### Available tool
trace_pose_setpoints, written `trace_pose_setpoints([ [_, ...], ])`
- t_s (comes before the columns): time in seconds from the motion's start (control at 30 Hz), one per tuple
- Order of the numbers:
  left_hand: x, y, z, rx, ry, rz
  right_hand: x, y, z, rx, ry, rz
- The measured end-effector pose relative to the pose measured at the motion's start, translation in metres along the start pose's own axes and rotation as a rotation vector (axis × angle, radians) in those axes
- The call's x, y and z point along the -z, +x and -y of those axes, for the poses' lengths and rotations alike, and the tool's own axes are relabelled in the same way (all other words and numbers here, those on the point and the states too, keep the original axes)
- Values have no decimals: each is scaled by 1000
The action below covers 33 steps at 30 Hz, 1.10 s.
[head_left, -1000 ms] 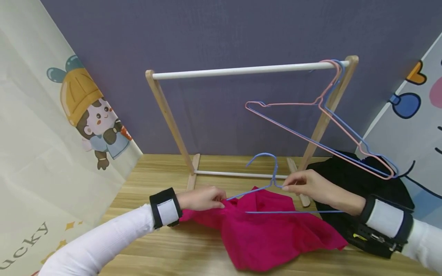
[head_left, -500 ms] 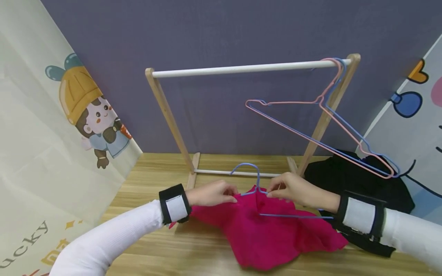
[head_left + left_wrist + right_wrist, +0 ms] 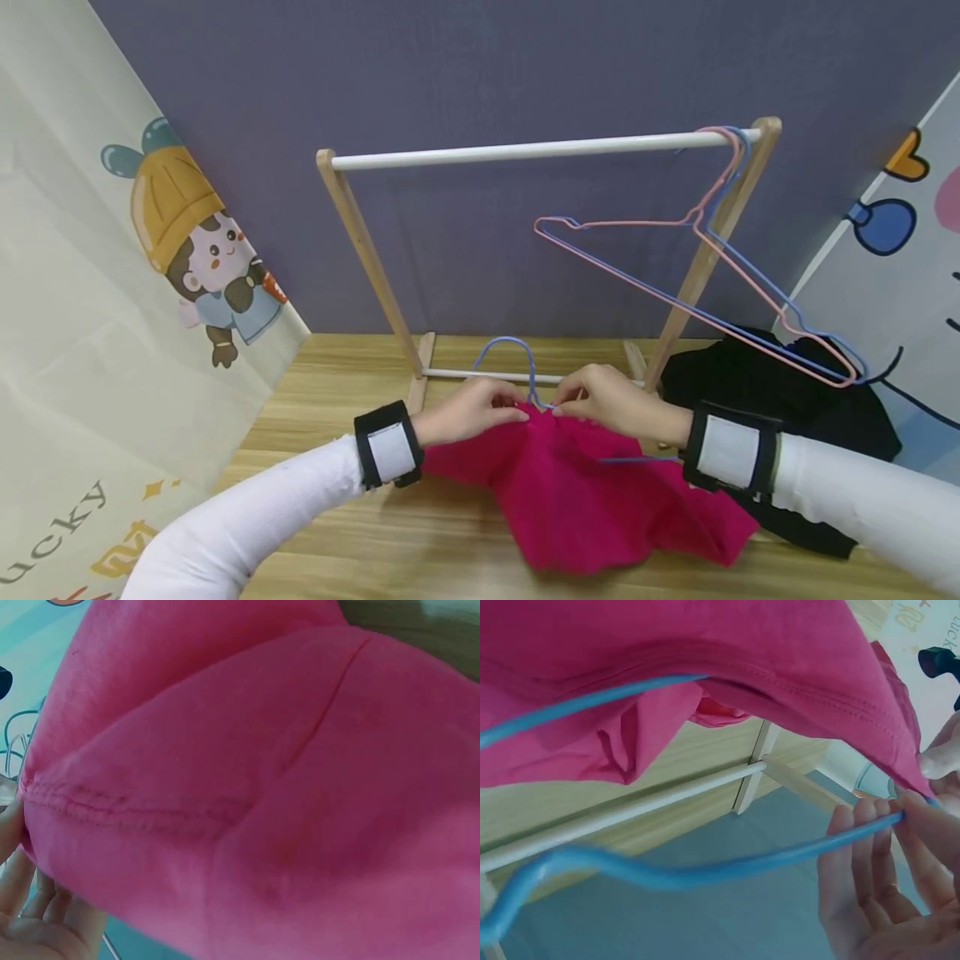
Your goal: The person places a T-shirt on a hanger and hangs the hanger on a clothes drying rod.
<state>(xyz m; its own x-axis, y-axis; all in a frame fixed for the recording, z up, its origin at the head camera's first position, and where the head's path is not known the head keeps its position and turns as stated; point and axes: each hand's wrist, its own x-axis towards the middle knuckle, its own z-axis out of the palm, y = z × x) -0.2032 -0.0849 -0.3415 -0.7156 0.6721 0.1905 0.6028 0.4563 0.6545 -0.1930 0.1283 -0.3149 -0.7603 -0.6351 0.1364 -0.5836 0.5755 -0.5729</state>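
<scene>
A magenta garment [image 3: 585, 517] lies spread over the wooden tabletop, its upper edge lifted between both hands. My left hand [image 3: 472, 410] pinches that edge beside the hanger's neck; stitched seams show in the left wrist view. With thumb and fingers, my right hand [image 3: 618, 406] pinches a shoulder of a blue wire hanger [image 3: 682, 876]. One shoulder of the hanger is hidden inside the garment, while its hook stands up above the cloth. Part of its lower bar shows out of the cloth near the right wrist. The fingertips of both hands are close together.
Behind the hands stands a small rack with a white rail [image 3: 525, 152] and wooden legs. A pink hanger [image 3: 630, 223] and another blue hanger [image 3: 768, 287] hang at its right end. Black cloth [image 3: 840, 433] lies at the right, partly behind the right forearm.
The right hand has moved left with the hanger, pushing it further into the garment. The left hand has shifted right and slightly up, bringing the hands closer together.
</scene>
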Motion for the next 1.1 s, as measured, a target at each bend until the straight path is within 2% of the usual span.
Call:
trace_pose_setpoints([
  [0.2, 9, -2, 5, -9, 51, -48, 8, -11, 4, 20, -67, -127],
  [0.27, 13, -4, 8, 3, 74, -67, 13, -19, 6, 25, -67, -135],
  [0.37, 20, -8, 12, 15, 94, -86, 16, -35, 5, 50, -43, -73],
  [0.47, 28, -11, 14, 19, 100, -106, 16, -51, -3, 75, -8, 44],
  [0.53, 34, -13, 14, 17, 99, -118, 13, -61, -12, 68, 13, 124],
  [0.63, 44, -14, 15, 10, 107, -146, 11, -72, -24, 29, 30, 194],
  [0.73, 52, -15, 15, -4, 115, -173, 10, -79, -40, 26, 65, 192],
  [0.9, 60, -18, 14, -10, 111, -189, 15, -81, -73, -18, 204, 203],
  [1.1, 64, -24, 14, 16, 116, -179, 17, -76, -97, -46, 219, 208],
])
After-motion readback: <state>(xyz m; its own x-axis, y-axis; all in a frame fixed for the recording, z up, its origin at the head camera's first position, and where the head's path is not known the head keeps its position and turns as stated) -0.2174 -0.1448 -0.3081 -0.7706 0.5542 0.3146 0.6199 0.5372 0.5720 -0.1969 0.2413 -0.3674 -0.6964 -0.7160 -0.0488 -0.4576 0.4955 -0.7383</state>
